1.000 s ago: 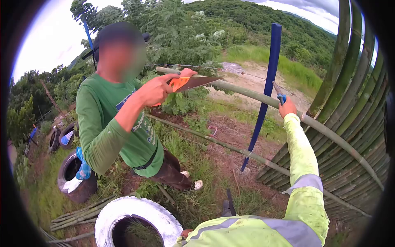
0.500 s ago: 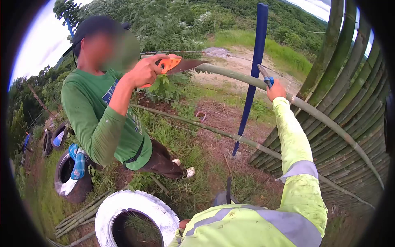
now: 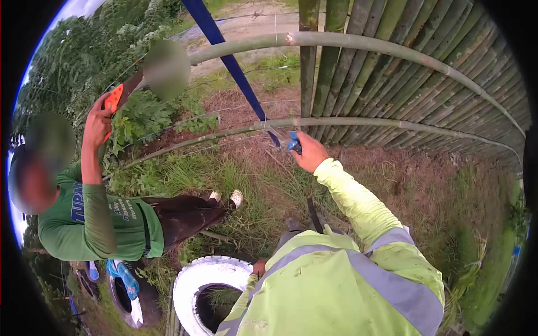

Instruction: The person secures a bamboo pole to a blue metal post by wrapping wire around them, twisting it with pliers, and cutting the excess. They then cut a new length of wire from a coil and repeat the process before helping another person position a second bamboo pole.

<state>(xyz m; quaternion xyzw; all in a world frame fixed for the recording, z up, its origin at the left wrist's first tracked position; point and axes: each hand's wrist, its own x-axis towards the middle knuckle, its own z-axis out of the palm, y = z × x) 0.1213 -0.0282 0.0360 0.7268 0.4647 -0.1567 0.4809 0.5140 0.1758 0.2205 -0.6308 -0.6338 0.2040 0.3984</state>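
My right hand [image 3: 311, 153] is wrapped round a tool with a blue handle [image 3: 294, 144], its metal end close to the lower horizontal pole [image 3: 347, 121] beside the blue post [image 3: 242, 77]. Low in the view, my left hand [image 3: 259, 267] shows only in part at the edge of my yellow vest, by the white-painted tyre [image 3: 185, 285]; its fingers are hidden. Above runs the upper horizontal pole [image 3: 364, 42].
At the left a person in a green shirt [image 3: 101, 224] holds a saw with an orange handle [image 3: 115, 98] near the upper pole's left end. Upright bamboo poles [image 3: 386, 78] form a fence at the right. Another tyre [image 3: 134, 313] lies at lower left, with blue cloth [image 3: 126, 278] on it.
My right hand with the tool has come down from the upper pole to the lower one. The view has turned, and the co-worker appears further left and lower.
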